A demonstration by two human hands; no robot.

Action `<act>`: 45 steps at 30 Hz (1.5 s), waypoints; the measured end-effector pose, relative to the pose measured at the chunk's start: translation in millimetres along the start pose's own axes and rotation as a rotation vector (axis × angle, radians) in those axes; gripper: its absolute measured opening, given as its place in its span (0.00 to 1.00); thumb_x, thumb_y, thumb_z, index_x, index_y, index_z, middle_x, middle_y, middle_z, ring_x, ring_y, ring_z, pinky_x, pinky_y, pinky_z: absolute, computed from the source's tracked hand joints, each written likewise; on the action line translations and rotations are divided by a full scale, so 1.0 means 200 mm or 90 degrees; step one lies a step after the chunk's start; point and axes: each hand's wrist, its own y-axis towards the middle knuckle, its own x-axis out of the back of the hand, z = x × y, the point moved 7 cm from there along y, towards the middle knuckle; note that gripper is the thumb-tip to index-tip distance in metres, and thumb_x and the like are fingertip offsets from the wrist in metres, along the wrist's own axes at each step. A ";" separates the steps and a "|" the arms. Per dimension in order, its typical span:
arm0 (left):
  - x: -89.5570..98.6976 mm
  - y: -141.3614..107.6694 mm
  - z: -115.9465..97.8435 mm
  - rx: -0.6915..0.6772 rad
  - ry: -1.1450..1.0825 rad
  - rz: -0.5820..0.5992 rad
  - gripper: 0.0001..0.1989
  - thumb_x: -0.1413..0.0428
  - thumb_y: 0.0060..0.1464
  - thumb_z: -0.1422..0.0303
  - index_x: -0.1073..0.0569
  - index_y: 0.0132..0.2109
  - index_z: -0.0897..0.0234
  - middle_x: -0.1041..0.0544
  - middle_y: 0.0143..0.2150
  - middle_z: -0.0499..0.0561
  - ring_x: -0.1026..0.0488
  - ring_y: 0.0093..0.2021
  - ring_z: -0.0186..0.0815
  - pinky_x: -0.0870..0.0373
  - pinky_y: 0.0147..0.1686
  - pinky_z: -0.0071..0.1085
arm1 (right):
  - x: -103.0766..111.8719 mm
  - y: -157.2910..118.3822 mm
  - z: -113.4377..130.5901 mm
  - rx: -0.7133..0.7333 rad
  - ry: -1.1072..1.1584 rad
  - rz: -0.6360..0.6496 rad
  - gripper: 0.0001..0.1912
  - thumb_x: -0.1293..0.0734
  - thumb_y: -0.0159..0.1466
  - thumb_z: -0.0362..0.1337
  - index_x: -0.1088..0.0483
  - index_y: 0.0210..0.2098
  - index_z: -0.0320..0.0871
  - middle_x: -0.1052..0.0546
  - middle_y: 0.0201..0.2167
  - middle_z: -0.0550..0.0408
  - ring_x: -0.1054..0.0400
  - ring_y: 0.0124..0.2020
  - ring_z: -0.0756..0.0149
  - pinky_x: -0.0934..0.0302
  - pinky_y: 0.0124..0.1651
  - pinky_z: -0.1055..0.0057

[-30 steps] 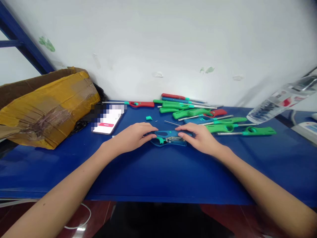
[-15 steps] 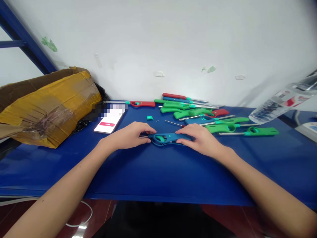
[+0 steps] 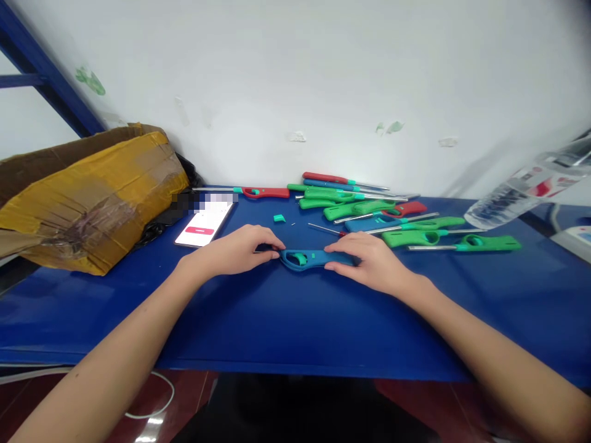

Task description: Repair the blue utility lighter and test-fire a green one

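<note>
A blue stick lighter (image 3: pixel 314 258) with a teal trigger lies across the table in front of me. My left hand (image 3: pixel 242 249) pinches its front end between thumb and fingers, mostly covering the metal stem. My right hand (image 3: pixel 375 259) grips the handle end from the right, thumb on the near side and fingers on the far side. Just beyond the lighter are a small teal plastic piece (image 3: pixel 279 218) and a tiny sliver. A thin metal shaft (image 3: pixel 323 229) with a dark red end reaches behind my right hand.
Several green, red and blue stick lighters (image 3: pixel 364 209) are heaped at the back right. One red lighter (image 3: pixel 265 192) lies near the wall, beside a phone (image 3: pixel 203 221). A taped cardboard box (image 3: pixel 92 203) fills the left; a water bottle (image 3: pixel 521 191) leans at the right.
The two halves of the blue lighter's casing, which showed a gap along the near edge, now sit together. Both hands have stayed at its ends, with the fingers slightly shifted.
</note>
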 end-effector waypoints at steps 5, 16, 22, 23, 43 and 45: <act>0.01 0.00 -0.01 -0.004 -0.010 -0.004 0.13 0.49 0.63 0.66 0.23 0.50 0.59 0.21 0.47 0.50 0.26 0.46 0.38 0.31 0.46 0.32 | -0.01 0.00 0.01 -0.012 0.000 -0.008 0.12 0.30 0.63 0.43 0.23 0.42 0.43 0.18 0.38 0.51 0.24 0.40 0.59 0.32 0.47 0.62; -0.01 0.00 -0.01 -0.026 -0.005 -0.014 0.13 0.49 0.63 0.66 0.23 0.49 0.60 0.22 0.46 0.52 0.26 0.44 0.38 0.31 0.44 0.32 | -0.02 0.00 0.01 -0.048 -0.007 0.024 0.11 0.30 0.63 0.41 0.24 0.43 0.44 0.18 0.38 0.52 0.23 0.40 0.59 0.31 0.49 0.62; -0.02 0.01 -0.01 -0.029 0.011 -0.028 0.13 0.49 0.64 0.65 0.23 0.49 0.60 0.23 0.46 0.53 0.26 0.44 0.39 0.31 0.45 0.33 | -0.03 0.00 -0.01 -0.083 0.002 0.035 0.12 0.30 0.63 0.42 0.24 0.45 0.45 0.18 0.40 0.52 0.23 0.40 0.59 0.29 0.47 0.63; -0.03 0.01 -0.02 -0.029 0.014 -0.029 0.13 0.50 0.64 0.65 0.23 0.49 0.61 0.23 0.46 0.53 0.26 0.44 0.39 0.31 0.45 0.33 | -0.03 0.00 -0.01 -0.087 0.005 0.036 0.12 0.31 0.63 0.42 0.25 0.45 0.45 0.18 0.40 0.52 0.23 0.40 0.59 0.29 0.47 0.62; -0.04 0.00 -0.03 -0.011 0.039 -0.026 0.14 0.53 0.66 0.67 0.25 0.49 0.62 0.26 0.48 0.54 0.27 0.45 0.39 0.31 0.45 0.34 | -0.02 -0.01 0.00 -0.051 -0.037 -0.001 0.11 0.30 0.63 0.41 0.24 0.44 0.45 0.17 0.40 0.53 0.22 0.38 0.58 0.29 0.43 0.64; -0.04 0.00 -0.03 -0.009 0.033 -0.030 0.14 0.54 0.66 0.66 0.25 0.49 0.62 0.26 0.48 0.54 0.27 0.45 0.39 0.31 0.46 0.34 | -0.03 -0.01 0.00 -0.061 -0.034 0.008 0.11 0.30 0.63 0.40 0.24 0.44 0.45 0.17 0.40 0.53 0.22 0.38 0.58 0.29 0.42 0.64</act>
